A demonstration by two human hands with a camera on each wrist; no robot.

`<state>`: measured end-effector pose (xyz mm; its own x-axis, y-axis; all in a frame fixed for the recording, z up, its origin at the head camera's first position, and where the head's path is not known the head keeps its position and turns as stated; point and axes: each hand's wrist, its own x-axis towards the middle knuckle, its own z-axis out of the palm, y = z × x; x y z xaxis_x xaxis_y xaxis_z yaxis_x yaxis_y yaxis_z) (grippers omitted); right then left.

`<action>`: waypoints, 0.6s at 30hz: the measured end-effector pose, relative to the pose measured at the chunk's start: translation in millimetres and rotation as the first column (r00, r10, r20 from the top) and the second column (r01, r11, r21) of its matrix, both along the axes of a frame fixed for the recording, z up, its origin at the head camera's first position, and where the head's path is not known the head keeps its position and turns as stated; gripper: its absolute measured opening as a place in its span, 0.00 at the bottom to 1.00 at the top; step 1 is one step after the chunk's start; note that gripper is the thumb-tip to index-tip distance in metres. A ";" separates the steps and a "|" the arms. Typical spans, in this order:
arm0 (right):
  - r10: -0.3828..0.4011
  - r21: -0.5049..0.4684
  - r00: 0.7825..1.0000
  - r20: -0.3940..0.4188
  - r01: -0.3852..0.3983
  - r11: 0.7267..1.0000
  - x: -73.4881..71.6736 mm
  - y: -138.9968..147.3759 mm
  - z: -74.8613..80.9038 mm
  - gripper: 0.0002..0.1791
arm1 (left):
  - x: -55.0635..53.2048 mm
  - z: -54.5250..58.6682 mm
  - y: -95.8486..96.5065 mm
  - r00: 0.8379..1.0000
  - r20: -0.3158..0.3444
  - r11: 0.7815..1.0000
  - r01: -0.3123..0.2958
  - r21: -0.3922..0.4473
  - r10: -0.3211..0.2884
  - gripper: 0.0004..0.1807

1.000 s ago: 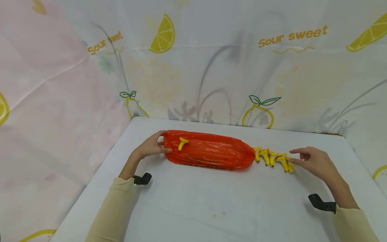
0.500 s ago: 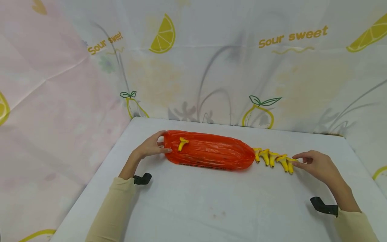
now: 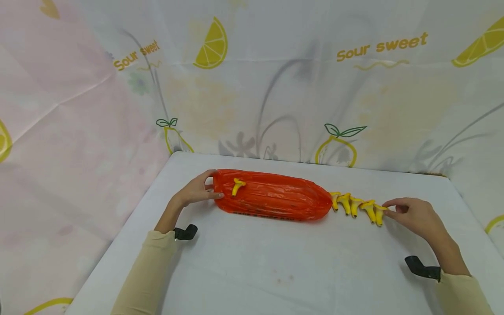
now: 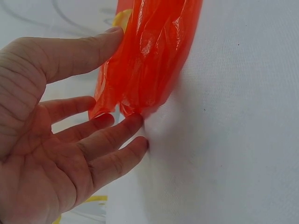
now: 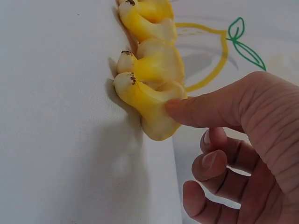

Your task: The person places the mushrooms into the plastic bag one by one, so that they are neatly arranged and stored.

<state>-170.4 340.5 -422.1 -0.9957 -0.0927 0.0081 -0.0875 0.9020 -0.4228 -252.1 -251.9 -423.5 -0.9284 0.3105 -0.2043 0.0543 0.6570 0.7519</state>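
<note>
A long red plastic bag (image 3: 271,197) lies across the white table, with a yellow chanterelle-like mushroom (image 3: 238,187) on its left part. At the bag's left end is my left hand (image 3: 194,191), thumb and fingers spread and loosely touching the crinkled plastic (image 4: 152,56). From the bag's right end runs a slanting row of several similar mushrooms (image 3: 355,206). Thumb and index finger of my right hand (image 3: 417,216) pinch the rightmost mushroom (image 5: 156,116), which touches its neighbour. Most of that index finger is hidden in the right wrist view; the other fingers curl away.
A white table (image 3: 275,262) carries everything. A cloth backdrop (image 3: 252,87) printed with lemons and lettering stands at the back and sides. Black wrist-worn cameras (image 3: 421,267) sit on both forearms, above the beige sleeves (image 3: 145,271).
My right hand has come slightly right and down, closing thumb and index finger on the rightmost mushroom, which has shifted a little right. My left hand and the bag stay still.
</note>
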 end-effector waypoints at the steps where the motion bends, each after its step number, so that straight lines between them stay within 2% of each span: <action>1: -0.003 -0.001 1.000 0.000 0.003 1.000 0.1 -0.1 0.0 0.15 | -0.3 0.0 0.1 1.000 -0.001 1.000 0.000 -0.001 0.000 0.48; 10: -0.030 -0.017 0.999 -0.030 0.030 0.999 1.1 0.6 -1.2 0.14 | -1.4 0.3 0.5 1.000 -0.003 1.000 0.001 -0.002 -0.001 0.48; 18: -0.024 -0.026 0.991 -0.135 0.021 0.999 7.1 2.3 6.6 0.11 | 0.4 1.9 1.0 1.000 0.000 1.000 -0.001 -0.006 0.001 0.49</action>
